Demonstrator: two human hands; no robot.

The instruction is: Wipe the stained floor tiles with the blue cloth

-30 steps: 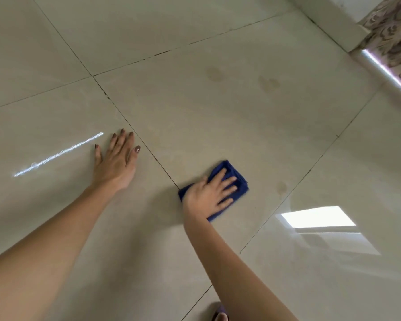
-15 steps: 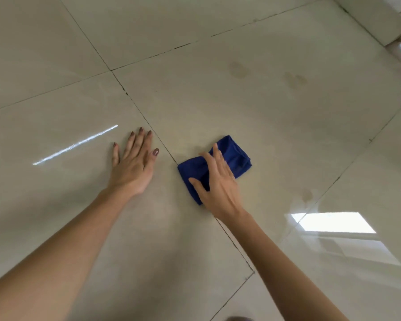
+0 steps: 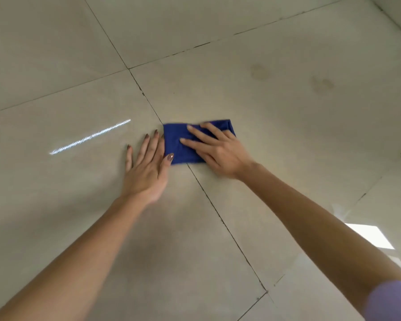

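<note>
Now my right hand presses flat on the blue cloth; stains lie toward one o'clock; left hand splayed, empty.

The right hand lies flat over the right half of the blue cloth, hiding that part and the tile under it. The left hand's thumb overlaps the cloth's near left corner, so its edge there cannot be seen. Both forearms run out of the bottom edge. A lilac sleeve is cut off at the bottom right corner. The bright patch of light is partly hidden by the right arm.
</note>
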